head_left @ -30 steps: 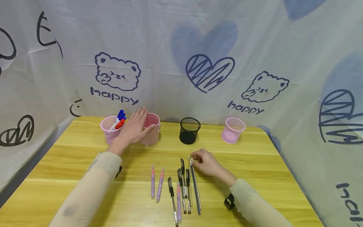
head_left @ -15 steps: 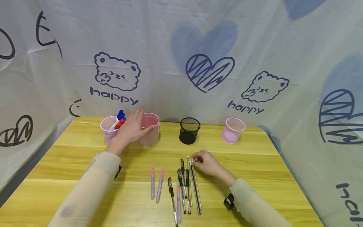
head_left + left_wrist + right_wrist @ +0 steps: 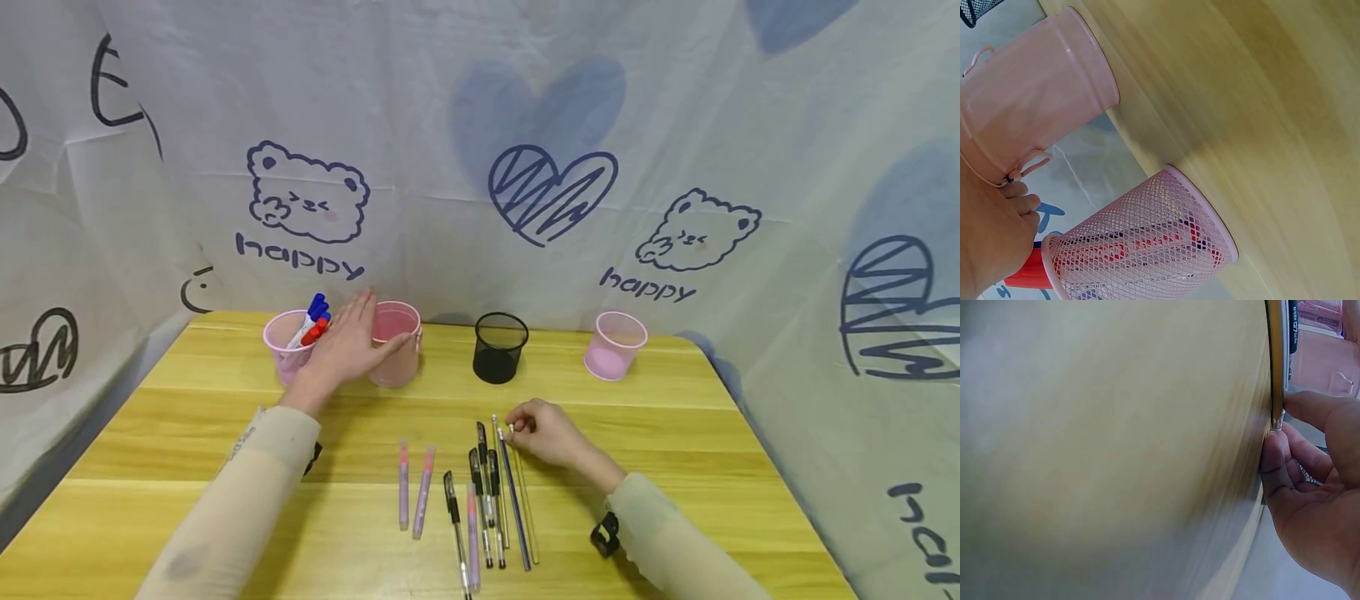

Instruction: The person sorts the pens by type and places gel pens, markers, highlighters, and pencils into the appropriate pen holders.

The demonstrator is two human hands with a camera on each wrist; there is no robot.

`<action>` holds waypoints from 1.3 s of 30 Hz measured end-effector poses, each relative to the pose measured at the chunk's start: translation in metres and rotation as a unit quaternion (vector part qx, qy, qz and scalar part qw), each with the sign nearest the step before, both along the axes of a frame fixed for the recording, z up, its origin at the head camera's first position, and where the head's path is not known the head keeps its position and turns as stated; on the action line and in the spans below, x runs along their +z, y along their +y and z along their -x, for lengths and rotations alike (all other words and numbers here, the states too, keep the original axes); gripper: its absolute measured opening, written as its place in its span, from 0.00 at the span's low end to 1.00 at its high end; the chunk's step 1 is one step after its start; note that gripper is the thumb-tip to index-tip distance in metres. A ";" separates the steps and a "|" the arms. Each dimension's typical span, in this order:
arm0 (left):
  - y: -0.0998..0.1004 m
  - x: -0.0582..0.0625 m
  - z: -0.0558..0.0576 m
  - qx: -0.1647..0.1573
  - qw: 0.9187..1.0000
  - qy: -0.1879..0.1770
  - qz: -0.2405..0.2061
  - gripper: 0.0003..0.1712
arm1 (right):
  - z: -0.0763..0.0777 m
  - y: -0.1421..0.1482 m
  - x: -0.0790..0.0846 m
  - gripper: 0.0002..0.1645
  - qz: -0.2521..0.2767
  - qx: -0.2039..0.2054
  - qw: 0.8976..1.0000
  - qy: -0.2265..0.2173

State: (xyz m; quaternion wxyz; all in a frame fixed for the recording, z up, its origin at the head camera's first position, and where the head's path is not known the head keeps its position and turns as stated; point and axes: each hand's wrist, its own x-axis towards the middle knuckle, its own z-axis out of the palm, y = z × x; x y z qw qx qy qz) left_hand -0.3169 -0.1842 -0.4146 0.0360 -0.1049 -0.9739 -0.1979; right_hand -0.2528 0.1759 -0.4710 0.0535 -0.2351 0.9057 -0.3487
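Note:
My left hand rests against a pink pail, its fingers stretched out along the side and thumb over the rim. A pink mesh pen cup with red and blue markers stands right beside that hand. My right hand pinches the eraser end of a gold-coloured pencil between thumb and fingers; the rest of the pencil extends toward me, low over the table. Just left of it lie a dark blue pencil and another slim pencil, close to several black-capped gel pens.
Purple highlighters with pink caps lie left of the pens. A black mesh cup and another pink mesh cup stand along the back of the wooden table. A printed white cloth hangs behind.
The gold-coloured pencil has shifted slightly right with my right hand, apart from the blue one. My left hand has slid a little left against the pail, uncovering more of its opening.

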 end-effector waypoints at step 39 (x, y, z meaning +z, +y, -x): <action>-0.001 -0.001 -0.001 0.001 1.000 0.013 0.010 0.62 | -0.002 0.002 0.055 0.13 0.219 -0.071 0.972 -0.039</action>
